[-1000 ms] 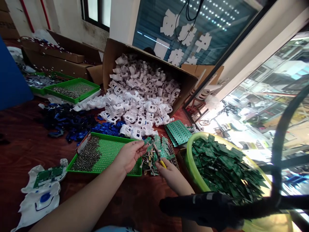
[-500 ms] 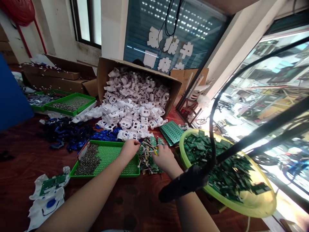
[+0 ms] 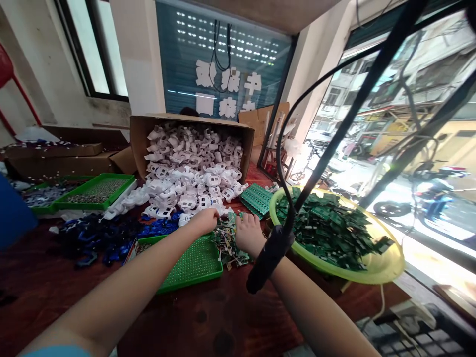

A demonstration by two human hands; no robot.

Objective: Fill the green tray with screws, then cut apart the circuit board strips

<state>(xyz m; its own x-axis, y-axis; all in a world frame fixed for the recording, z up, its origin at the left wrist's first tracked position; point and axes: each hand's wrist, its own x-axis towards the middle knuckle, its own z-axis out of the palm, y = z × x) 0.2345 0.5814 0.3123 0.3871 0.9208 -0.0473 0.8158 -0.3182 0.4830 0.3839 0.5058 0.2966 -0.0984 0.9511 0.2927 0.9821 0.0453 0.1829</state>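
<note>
My left hand point(image 3: 206, 221) is closed in a pinch over the far right corner of the green perforated tray point(image 3: 195, 267); whatever lies between its fingertips is too small to make out. To its right, my right hand point(image 3: 250, 232) has its fingers curled at the edge of a pile of small circuit boards with wires point(image 3: 231, 248). Only a sliver of yellow shows by its fingers, from the yellow-handled pliers seen more plainly earlier; the rest is hidden. White plastic shells point(image 3: 204, 201) lie just beyond both hands.
A yellow basin point(image 3: 394, 270) of green boards stands on the right, with a black lamp arm point(image 3: 269, 260) in front. Green board panels point(image 3: 256, 198) lie behind. A cardboard box point(image 3: 136, 148) spills white shells; blue parts point(image 3: 159, 228) and another green tray point(image 3: 97, 191) sit left.
My view has swung to the right. The right hand has turned, so the pliers are now mostly hidden. My left hand stays closed near the tray's corner.
</note>
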